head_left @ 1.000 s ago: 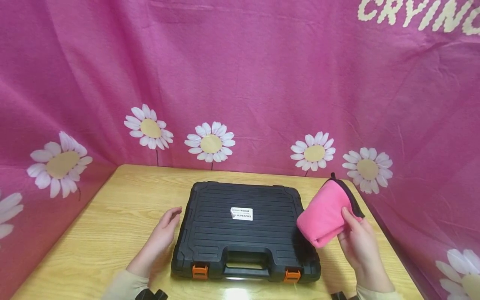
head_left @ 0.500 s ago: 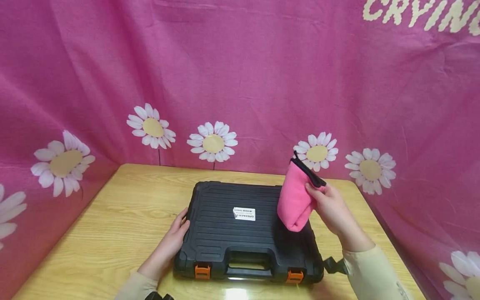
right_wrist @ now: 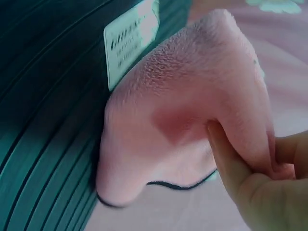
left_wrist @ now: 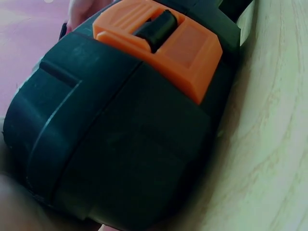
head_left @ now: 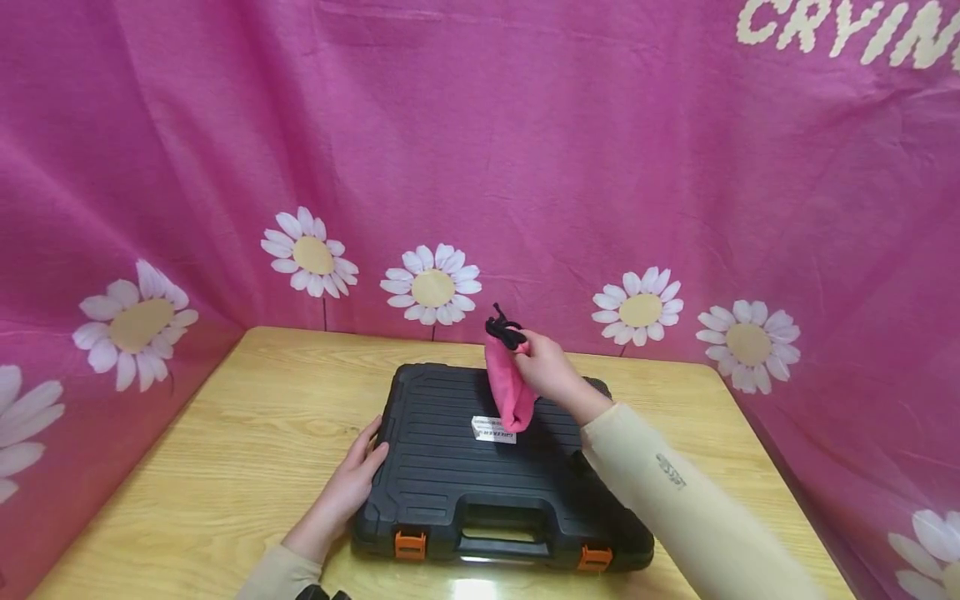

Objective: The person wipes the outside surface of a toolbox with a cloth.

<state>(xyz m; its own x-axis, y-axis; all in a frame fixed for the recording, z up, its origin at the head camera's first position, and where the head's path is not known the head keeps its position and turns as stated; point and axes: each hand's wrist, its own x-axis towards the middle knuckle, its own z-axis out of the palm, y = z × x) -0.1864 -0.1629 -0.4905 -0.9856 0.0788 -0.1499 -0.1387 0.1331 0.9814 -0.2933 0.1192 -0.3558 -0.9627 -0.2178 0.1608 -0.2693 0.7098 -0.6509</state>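
Note:
A black plastic tool case (head_left: 438, 467) lies flat on the wooden table, its handle and two orange latches (head_left: 410, 546) towards me. Against the left side of the case rests my left hand (head_left: 351, 479), fingers along the edge. My right hand (head_left: 553, 368) pinches a folded pink plush cloth (head_left: 508, 387) with black edging and holds it over the far middle of the lid. In the right wrist view, thumb and fingers grip one part of the cloth (right_wrist: 178, 106) and the rest droops next to the ribbed lid. The left wrist view has the case's front corner and a latch (left_wrist: 192, 53) close up.
A white label (head_left: 486, 428) sits mid-lid, partly covered by the cloth in the head view. The wooden table (head_left: 247, 433) extends around the case. Pink fabric (head_left: 480, 167) with printed daisies hangs behind and along both sides.
My right hand has carried the cloth leftward from beyond the case's right edge to over the lid's middle. My left hand has moved in against the case's left side.

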